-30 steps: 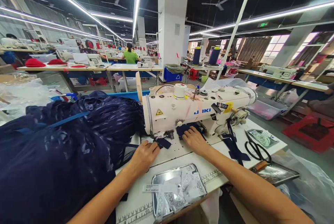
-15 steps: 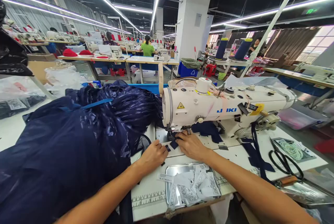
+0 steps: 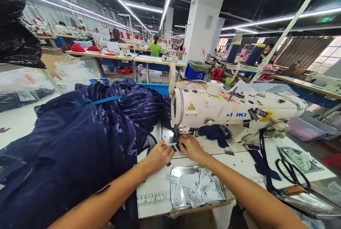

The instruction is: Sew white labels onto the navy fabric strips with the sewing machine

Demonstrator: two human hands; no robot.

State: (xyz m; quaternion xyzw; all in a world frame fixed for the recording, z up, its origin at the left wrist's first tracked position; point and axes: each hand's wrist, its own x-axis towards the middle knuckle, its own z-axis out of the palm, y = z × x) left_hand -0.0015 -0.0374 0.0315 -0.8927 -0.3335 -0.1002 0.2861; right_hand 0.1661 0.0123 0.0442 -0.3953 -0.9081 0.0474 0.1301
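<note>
- Pressing a small navy fabric piece [image 3: 174, 148] flat under the sewing machine [image 3: 229, 113] needle, left hand [image 3: 159, 156] and right hand [image 3: 191, 147] now sit close together.
- Right hand has shifted leftward from beneath the machine arm.
- Label tray [image 3: 178, 170] unchanged on table [image 3: 154, 195].

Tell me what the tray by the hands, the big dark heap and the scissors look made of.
Tray: likely shiny metal, it mirrors the lights. Heap: thin navy fabric, faintly patterned, gathered in soft folds. Scissors: black handles, perhaps coated metal or plastic; blades unclear.
</note>
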